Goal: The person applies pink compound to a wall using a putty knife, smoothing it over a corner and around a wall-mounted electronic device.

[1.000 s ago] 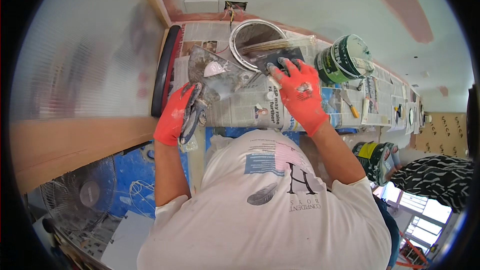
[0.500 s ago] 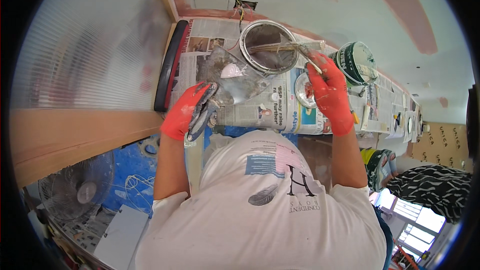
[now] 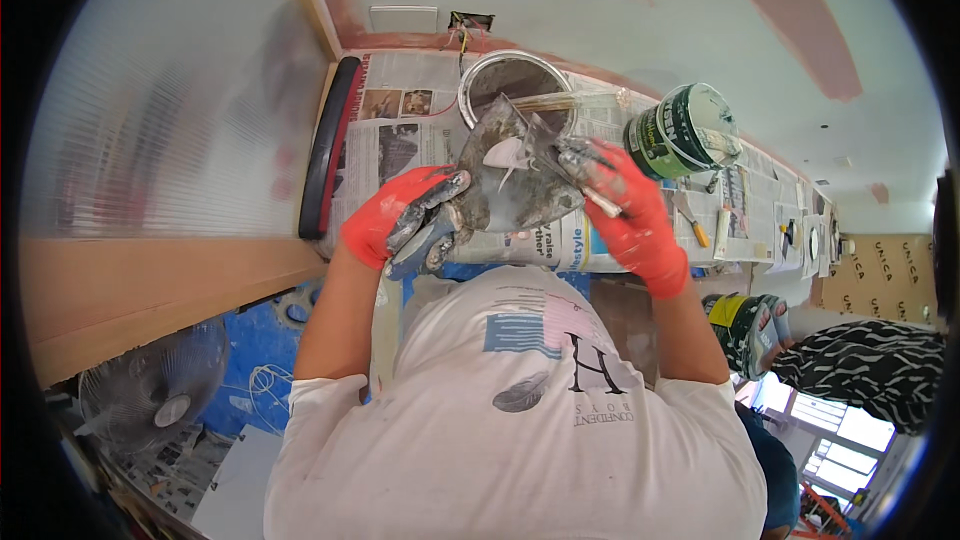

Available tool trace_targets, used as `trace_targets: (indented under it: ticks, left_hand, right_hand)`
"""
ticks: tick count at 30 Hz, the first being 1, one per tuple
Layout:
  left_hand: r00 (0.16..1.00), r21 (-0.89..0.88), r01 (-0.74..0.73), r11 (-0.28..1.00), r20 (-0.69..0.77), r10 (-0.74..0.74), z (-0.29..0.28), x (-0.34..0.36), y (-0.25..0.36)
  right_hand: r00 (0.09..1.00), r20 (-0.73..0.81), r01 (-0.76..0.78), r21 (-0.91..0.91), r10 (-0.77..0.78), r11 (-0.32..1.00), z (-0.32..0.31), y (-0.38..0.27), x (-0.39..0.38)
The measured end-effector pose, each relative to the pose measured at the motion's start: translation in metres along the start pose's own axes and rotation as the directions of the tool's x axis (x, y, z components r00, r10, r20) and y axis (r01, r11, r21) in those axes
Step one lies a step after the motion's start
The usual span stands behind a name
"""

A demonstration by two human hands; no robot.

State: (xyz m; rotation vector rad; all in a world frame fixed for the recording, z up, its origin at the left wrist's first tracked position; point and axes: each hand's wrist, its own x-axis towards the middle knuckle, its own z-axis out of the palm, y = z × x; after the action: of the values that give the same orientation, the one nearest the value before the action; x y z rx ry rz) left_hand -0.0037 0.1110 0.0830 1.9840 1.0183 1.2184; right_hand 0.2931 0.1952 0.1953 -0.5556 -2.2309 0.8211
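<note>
My left hand (image 3: 405,210), in a red glove with a grey palm, grips a wide, stained metal plate (image 3: 490,185) at its near left corner. A lump of pink filler (image 3: 506,153) lies on the plate's face. My right hand (image 3: 630,225), gloved alike, is closed around a putty knife (image 3: 602,202) with a pale handle. Its blade meets the plate's right side, next to the filler. Just beyond the plate stands a round open tin (image 3: 518,58), partly covered by it, with a flat stick (image 3: 548,101) across the mouth.
Newspaper (image 3: 425,152) covers the worktop. A green-and-white bucket (image 3: 655,140) and a yellow-handled scraper (image 3: 688,212) are on the right. A black-and-red bar (image 3: 322,155) leans at the left. Wires stick out of a wall box (image 3: 470,22). A fan (image 3: 150,380) stands low left.
My right hand has come from beside the tin to the plate, bringing the putty knife against it. My left hand has raised the plate rightward, in front of the tin.
</note>
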Motion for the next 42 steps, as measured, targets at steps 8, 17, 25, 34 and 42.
trace_targets:
  ticks: [8, 17, 25, 34, 42]
  left_hand:
    - [1.000, 0.132, -0.018, 0.991, 0.025, 0.015, -0.011, -0.004, 0.019]
    - [0.840, -0.319, 0.511, 0.798, -0.013, -0.542, 0.000, -0.018, -0.002]
    - [0.950, 0.212, 0.142, 0.967, 0.244, -0.193, 0.041, -0.004, 0.003]
    - [0.842, 0.221, 0.441, 0.870, 0.235, -0.486, 0.119, 0.018, 0.038]
    - [0.694, 0.029, 0.703, 0.711, 0.195, -0.693, 0.145, 0.018, 0.056]
  right_hand:
    - [0.992, 0.104, 0.105, -0.378, -0.071, 0.920, -0.021, 0.001, -0.023]
    - [0.559, -0.407, -0.600, 0.403, 0.722, 0.691, -0.041, 0.013, -0.132]
    - [0.364, -0.474, -0.673, 0.461, 0.802, 0.578, -0.090, 0.039, -0.190]
    - [0.897, -0.058, -0.312, -0.787, 0.439, 0.532, -0.067, 0.142, -0.195]
    - [0.908, 0.001, -0.255, -0.794, 0.419, 0.553, -0.058, 0.167, -0.203]
